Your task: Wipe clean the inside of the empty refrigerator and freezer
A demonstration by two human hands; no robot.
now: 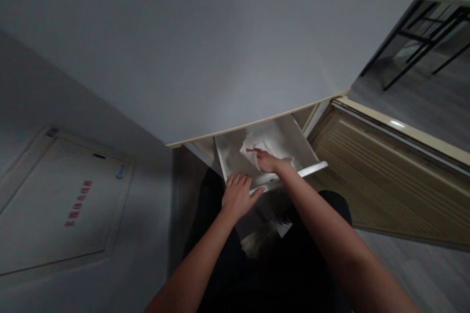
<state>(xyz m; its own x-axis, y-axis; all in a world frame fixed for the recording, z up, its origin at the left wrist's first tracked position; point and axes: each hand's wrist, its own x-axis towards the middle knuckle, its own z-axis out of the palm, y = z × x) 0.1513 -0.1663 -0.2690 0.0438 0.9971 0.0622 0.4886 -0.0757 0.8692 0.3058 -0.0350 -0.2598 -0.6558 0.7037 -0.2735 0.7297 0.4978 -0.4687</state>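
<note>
A shallow pale drawer (312, 168) is pulled out from the front of a white cabinet-like appliance (227, 68). My left hand (238, 195) grips its near left corner, fingers over the rim and thumb along the front edge. Inside the drawer, my right hand (268, 161) presses a crumpled white cloth (251, 157) against the bottom. The index finger points left across the cloth, while the other fingers curl down onto it. Part of the cloth spreads out to the right, behind the wrist.
An open door (389, 176) with a ribbed inner panel stands to the right. On the left wall is a flat panel (69, 200) with red lettering. Dark-legged furniture (422, 41) stands at the upper right. My knees are close below the drawer.
</note>
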